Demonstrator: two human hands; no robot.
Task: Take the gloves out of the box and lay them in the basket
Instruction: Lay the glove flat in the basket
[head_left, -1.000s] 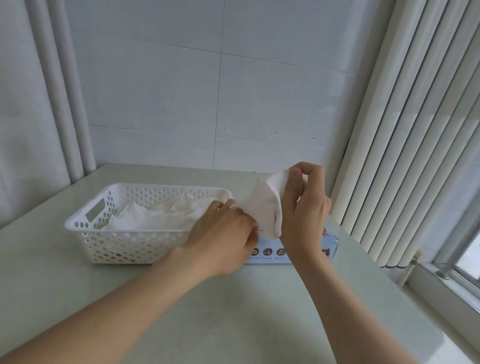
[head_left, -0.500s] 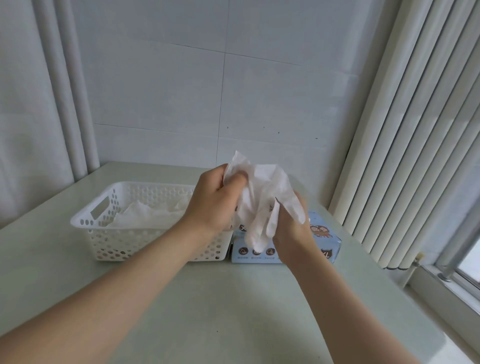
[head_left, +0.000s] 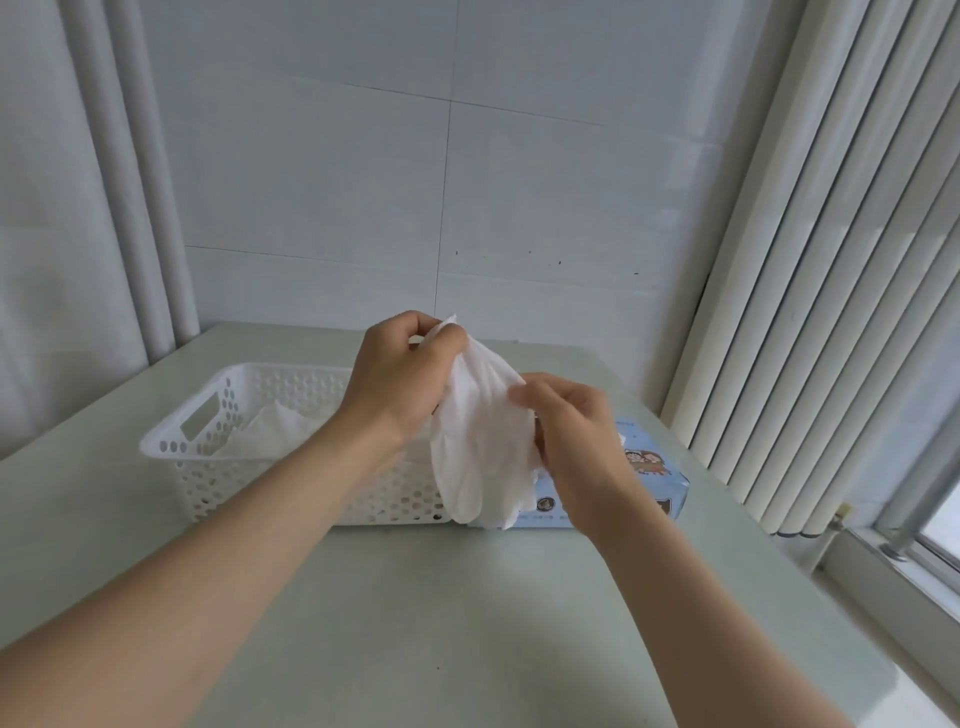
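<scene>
A thin white glove (head_left: 483, 441) hangs in the air between my hands, above the gap between basket and box. My left hand (head_left: 400, 379) pinches its top edge. My right hand (head_left: 576, 441) grips its right side with curled fingers. The white perforated basket (head_left: 208, 452) stands on the table at the left, with several white gloves (head_left: 275, 431) lying inside. The light blue glove box (head_left: 654, 483) lies just right of the basket, largely hidden behind my right hand and the hanging glove.
The pale green table (head_left: 415, 623) runs from the front to the tiled wall. Vertical blinds (head_left: 831, 260) hang at the right, a window sill (head_left: 909, 566) lies below them, and a white curtain (head_left: 78, 234) hangs at the left.
The glove has been lifted from the box and spread out; my left hand rose to pinch its top, and my right hand shifted to its right side.
</scene>
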